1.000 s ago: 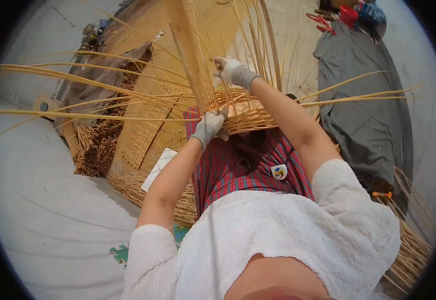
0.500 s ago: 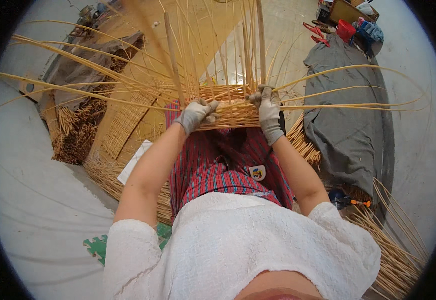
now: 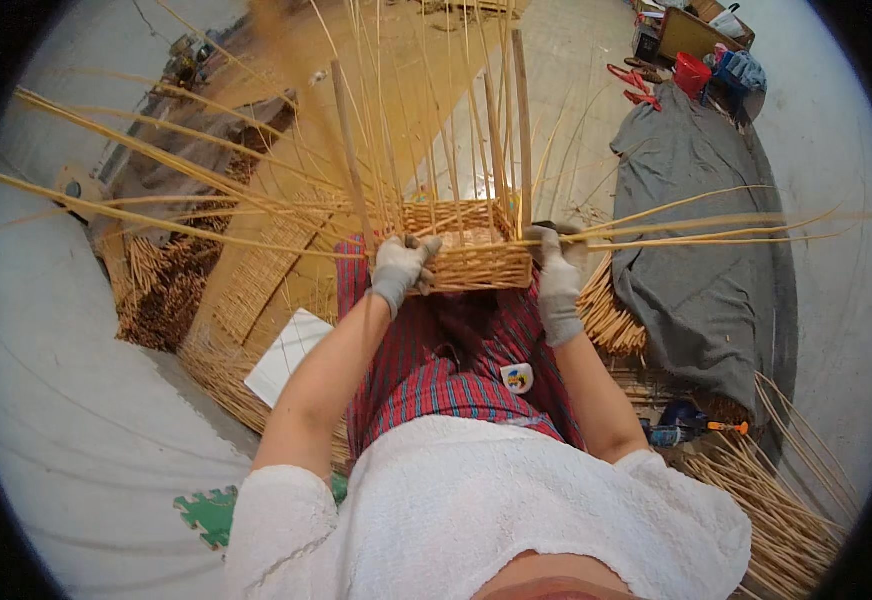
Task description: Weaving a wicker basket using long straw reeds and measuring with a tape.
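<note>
A rectangular wicker basket (image 3: 481, 270) with woven low walls rests at my lap, over the striped cloth (image 3: 426, 370). Upright stakes (image 3: 521, 130) rise from its corners and sides. My left hand (image 3: 403, 268), in a pale glove, grips the basket's near left corner, thumb on the wall. At the right corner my right hand (image 3: 559, 262), also gloved, is closed around willow rods (image 3: 676, 238) that stretch out to the right. More long rods (image 3: 156, 212) fan out leftward from the basket's left side.
Grey cloth (image 3: 691, 260) covers a bundle at the right, with cut rods (image 3: 611, 315) beside it. Brown stick bundles (image 3: 171, 290) and a woven mat (image 3: 261, 270) lie left. A red bucket (image 3: 692, 73) stands far right, and a blue tool (image 3: 681, 418) lies near right.
The basket and both hands sit lower in view. My right hand has shifted slightly right, and the rods on that side, looped before, now spread out straighter.
</note>
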`<state>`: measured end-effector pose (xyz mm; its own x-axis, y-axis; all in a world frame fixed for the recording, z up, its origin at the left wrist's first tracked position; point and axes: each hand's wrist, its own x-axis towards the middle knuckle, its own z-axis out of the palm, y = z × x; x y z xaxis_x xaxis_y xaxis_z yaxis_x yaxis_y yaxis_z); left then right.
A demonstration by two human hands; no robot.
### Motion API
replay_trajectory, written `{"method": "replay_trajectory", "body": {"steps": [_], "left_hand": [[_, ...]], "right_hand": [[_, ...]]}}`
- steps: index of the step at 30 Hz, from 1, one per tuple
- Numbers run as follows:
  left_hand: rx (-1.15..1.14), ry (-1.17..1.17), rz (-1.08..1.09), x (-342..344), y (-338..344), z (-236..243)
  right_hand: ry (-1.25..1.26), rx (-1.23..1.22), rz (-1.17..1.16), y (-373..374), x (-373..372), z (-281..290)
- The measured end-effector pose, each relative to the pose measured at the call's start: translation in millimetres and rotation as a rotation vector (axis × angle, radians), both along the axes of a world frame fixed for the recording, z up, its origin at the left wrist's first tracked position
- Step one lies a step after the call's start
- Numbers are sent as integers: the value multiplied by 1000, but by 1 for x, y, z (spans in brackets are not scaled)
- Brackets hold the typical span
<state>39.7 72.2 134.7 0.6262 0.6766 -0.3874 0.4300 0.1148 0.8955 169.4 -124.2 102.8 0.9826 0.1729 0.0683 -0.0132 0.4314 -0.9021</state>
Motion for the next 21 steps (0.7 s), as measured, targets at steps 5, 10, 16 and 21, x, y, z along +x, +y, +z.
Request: {"method": "replay_trajectory", "body": {"steps": [5,10,16,21], "left_hand": [[381,-305,146,-3,-13,-3],[140,-52,-498,40,-12,-23],[325,144,-343,55,-35,-11],[45,80,-248,52,-39,-3]], "right_hand": [[127,48,67,-17,11,3],[1,-172,174,-22,17,13],[-975,-954,71,86,61,87],[-355,-821,238,83,61,102]]}}
